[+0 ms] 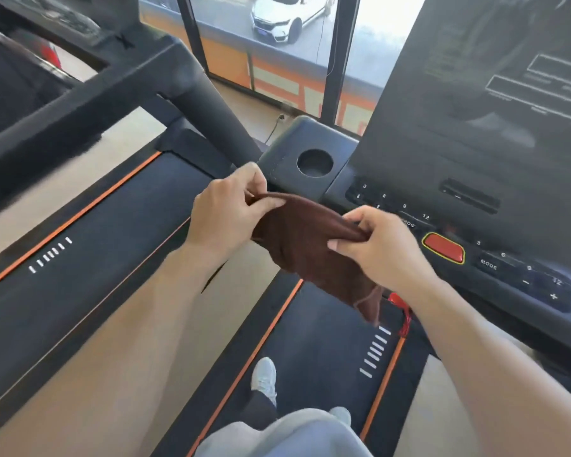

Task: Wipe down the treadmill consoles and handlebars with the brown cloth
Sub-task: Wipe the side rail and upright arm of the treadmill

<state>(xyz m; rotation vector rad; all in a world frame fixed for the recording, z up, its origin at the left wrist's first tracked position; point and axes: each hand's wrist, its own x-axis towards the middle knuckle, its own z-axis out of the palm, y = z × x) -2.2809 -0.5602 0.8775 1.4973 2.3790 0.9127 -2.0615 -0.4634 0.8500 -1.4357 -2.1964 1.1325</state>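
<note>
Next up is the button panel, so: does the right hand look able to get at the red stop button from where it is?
Probably yes. The right hand pinches the brown cloth just left of the red button, with nothing between them; it need only shift right.

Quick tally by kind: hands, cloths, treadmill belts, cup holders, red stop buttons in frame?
Hands: 2, left hand and right hand, both pinching the cloth
Brown cloth: 1
Treadmill belts: 2, left belt and near belt
Cup holder: 1
Red stop button: 1
Total: 7
</note>
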